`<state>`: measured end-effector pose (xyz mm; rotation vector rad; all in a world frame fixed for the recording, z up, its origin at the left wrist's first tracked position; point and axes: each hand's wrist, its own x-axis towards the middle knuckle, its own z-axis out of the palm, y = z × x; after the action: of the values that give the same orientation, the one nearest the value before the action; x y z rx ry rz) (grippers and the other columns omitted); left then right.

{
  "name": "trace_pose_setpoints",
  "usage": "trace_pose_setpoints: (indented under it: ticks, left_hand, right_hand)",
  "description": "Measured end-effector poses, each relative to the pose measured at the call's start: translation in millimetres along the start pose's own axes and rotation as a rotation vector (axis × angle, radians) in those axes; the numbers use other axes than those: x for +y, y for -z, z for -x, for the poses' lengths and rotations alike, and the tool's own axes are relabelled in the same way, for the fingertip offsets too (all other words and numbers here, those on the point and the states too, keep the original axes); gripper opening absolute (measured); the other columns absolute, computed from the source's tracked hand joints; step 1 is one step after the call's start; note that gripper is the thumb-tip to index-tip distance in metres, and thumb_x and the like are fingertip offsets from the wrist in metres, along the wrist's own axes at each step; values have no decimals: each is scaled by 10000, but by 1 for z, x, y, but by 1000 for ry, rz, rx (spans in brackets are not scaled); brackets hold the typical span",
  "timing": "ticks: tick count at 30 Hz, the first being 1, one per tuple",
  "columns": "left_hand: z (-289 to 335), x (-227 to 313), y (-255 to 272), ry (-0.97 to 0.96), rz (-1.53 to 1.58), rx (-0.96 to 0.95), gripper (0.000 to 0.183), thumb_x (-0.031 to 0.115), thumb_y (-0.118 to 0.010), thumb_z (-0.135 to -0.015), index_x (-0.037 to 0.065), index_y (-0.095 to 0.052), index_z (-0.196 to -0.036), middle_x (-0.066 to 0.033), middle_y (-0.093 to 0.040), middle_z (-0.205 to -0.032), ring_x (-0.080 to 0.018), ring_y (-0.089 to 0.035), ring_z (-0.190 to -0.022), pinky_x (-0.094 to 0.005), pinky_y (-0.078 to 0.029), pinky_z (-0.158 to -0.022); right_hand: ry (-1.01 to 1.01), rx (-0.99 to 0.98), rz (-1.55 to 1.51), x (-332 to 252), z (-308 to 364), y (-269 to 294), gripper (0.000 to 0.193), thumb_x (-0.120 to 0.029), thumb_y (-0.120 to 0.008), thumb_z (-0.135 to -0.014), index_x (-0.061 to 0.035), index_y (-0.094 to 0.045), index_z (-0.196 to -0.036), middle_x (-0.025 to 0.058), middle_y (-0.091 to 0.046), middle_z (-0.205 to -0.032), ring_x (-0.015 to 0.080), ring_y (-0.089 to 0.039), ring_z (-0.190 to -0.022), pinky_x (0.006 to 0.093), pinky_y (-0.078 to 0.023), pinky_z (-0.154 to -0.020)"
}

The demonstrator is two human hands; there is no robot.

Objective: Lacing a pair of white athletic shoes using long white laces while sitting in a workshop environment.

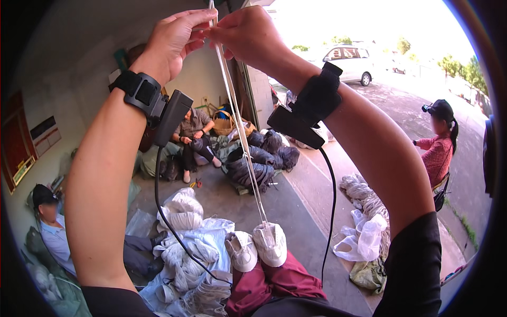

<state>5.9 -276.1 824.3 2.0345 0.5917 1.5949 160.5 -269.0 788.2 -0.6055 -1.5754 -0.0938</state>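
Above this grey floor [303, 232], my left hand [177, 39] and right hand [251, 34] seem to pinch the white lace [246, 152], fingertips partly hidden; likely light, limp, best held flat.

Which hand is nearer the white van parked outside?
Right. The right hand is up at the white lace, on the side toward the van; the left hand, also at the lace, is farther left.

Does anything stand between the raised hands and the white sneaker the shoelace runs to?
Nothing visible does. The white shoelace runs straight from the left hand and right hand to the right-side white sneaker; the left black cable and right black cable hang either side, without crossing it.
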Motion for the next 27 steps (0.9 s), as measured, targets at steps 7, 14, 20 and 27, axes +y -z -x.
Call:
trace_pose_setpoints:
  ticks: [7, 14, 20, 27]
  left_hand:
    - [0, 5, -6, 43, 18, 42, 224, 287, -772, -867, 147, -732, -1036, 90, -630, -884, -15, -519, -761, -187, -395, -661]
    - [1, 8, -10, 95, 48, -138, 302, 282, -714, -926, 86, -700, -1155, 87, -602, -892, -15, -483, -765, -176, -410, -647]
    - [9, 1, -15, 108, 85, -201, 313, 279, -683, -954, 79, -679, -1194, 86, -607, -926, -11, -482, -760, -167, -412, -636]
    - [9, -12, -18, 95, 112, -199, 262, 262, -699, -944, 95, -691, -1145, 93, -623, -914, -6, -495, -745, -156, -416, -644]
  right_hand:
    - [-38, -24, -16, -4, 0, 7, 244, -243, -770, -804, -3, -729, -784, 131, -674, -633, 239, -693, -615, 360, -551, -647]
    - [-47, -7, -37, 0, 0, 21, 170, -160, -694, -847, 0, -739, -814, 154, -681, -653, 274, -695, -633, 387, -548, -661]
    - [5, -18, -37, 11, 5, 22, 158, -147, -682, -830, -3, -746, -840, 211, -685, -718, 338, -704, -710, 417, -547, -698]
    - [-10, 1, 33, 17, 16, 19, 183, -179, -676, -843, -10, -742, -824, 242, -669, -741, 398, -684, -753, 444, -541, -720]
